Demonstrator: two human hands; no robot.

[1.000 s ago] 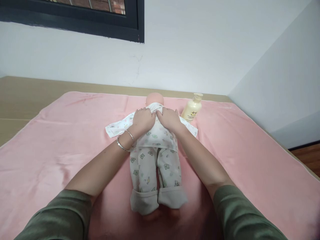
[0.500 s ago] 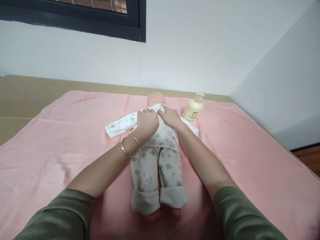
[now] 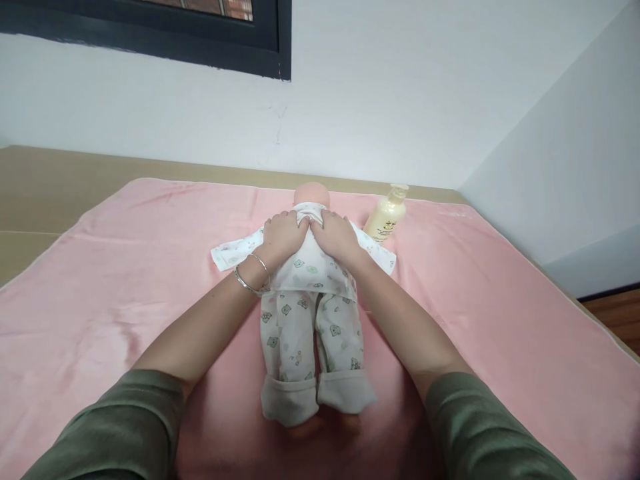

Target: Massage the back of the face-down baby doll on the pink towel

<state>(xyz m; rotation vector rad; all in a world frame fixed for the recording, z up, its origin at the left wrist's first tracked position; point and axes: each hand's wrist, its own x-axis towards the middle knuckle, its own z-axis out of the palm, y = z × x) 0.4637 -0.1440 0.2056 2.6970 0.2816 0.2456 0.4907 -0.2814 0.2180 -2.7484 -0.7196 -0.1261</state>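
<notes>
A baby doll lies stretched out on a pink sheet, its bald head away from me. It wears a white printed top and matching trousers with turned-up cuffs. My left hand rests on the left side of the doll's upper body, fingers extended over the shoulder area. Mirroring it on the right, my right hand lies over the other side. Both hands are open, with the thumbs close together at the middle of the top. The doll's face cannot be seen.
A pale yellow pump bottle is just right of the doll's right-hand sleeve. Behind the sheet, a tan surface edge meets the white wall. A dark window frame is at upper left.
My left hand has shifted left from the middle of the top to the doll's left-side shoulder area. My right hand has moved slightly, its fingers now pointing further up. The top's neck area shows more.
</notes>
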